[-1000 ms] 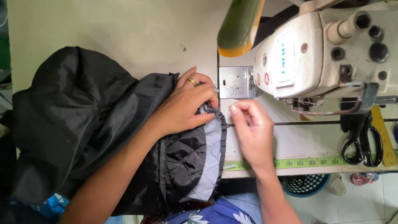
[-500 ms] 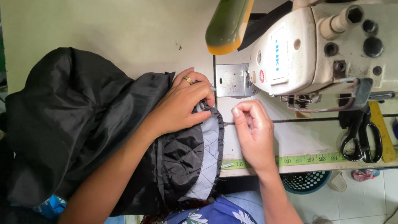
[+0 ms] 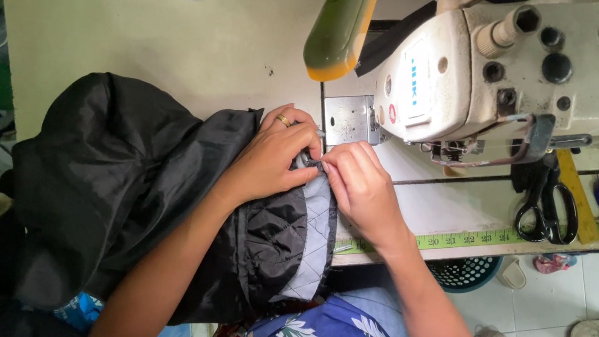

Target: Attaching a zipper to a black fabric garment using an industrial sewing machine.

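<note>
Two hands pinch a quilted black fabric garment beside a cream industrial sewing machine.
The left hand and right hand both grip its grey seam edge; loosening could misalign the layers.

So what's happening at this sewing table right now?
A person sits at a sewing machine with a black quilted garment spread over the table. The left hand and right hand meet at the garment's edge, pinching it together just in front of the metal plate under the machine's head. Black scissors and a yellow measuring tape lie to the right, untouched.
</note>
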